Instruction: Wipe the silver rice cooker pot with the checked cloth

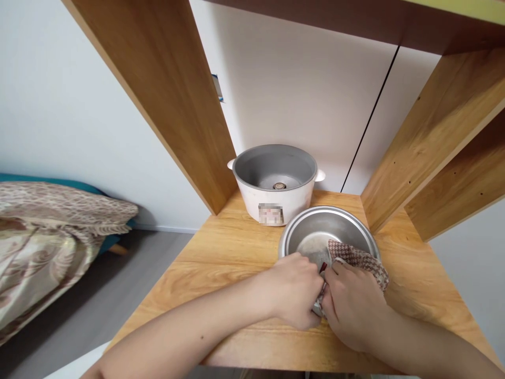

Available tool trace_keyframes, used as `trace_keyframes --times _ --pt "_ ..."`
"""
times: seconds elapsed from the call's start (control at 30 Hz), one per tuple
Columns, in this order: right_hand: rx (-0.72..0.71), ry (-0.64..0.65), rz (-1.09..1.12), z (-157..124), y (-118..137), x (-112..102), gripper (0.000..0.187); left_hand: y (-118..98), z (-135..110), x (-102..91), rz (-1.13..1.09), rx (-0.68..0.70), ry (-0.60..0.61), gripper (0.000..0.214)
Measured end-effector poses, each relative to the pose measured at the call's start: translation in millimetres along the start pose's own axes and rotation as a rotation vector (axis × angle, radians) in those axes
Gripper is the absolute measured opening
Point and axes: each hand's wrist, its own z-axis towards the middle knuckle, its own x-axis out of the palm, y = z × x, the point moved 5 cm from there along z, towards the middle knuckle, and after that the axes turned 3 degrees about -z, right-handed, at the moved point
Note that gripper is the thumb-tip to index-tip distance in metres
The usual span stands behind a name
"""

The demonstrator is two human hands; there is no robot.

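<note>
A steel inner pot (315, 231) rests on the wooden shelf (221, 252), tipped slightly toward me. My left hand (294, 289) is closed on the pot's near rim. My right hand (353, 308) is closed on a red-and-white checked cloth (361, 258), which drapes over the rim and into the pot. Both hands touch each other at the rim. Behind the pot stands a white rice cooker body (276, 181), lid off and empty inside.
Wooden side panels rise at the left (173, 100) and right (434, 137) of the shelf, with a white wall behind. To the far left, a bed with a patterned blanket (51, 237) stands on a grey floor (98, 295).
</note>
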Motion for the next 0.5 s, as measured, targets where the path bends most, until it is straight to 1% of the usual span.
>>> trace_keyframes --times 0.17,0.3,0.4,0.5 --pt "0.029 -0.006 -0.003 -0.5 2.4 2.5 0.022 0.4 -0.1 0.1 -0.021 -0.009 -0.026 0.029" --pt "-0.015 -0.015 -0.003 0.0 1.5 1.1 0.022 0.3 -0.4 -0.5 -0.020 -0.017 0.001 0.029" --pt "-0.050 0.010 -0.001 0.8 -0.9 -0.5 0.024 1.1 -0.8 -1.1 -0.011 -0.027 0.035 0.031" --pt "-0.052 0.046 -0.007 1.1 -4.8 -1.3 0.026 3.3 -1.4 -2.4 0.000 -0.026 0.039 0.031"
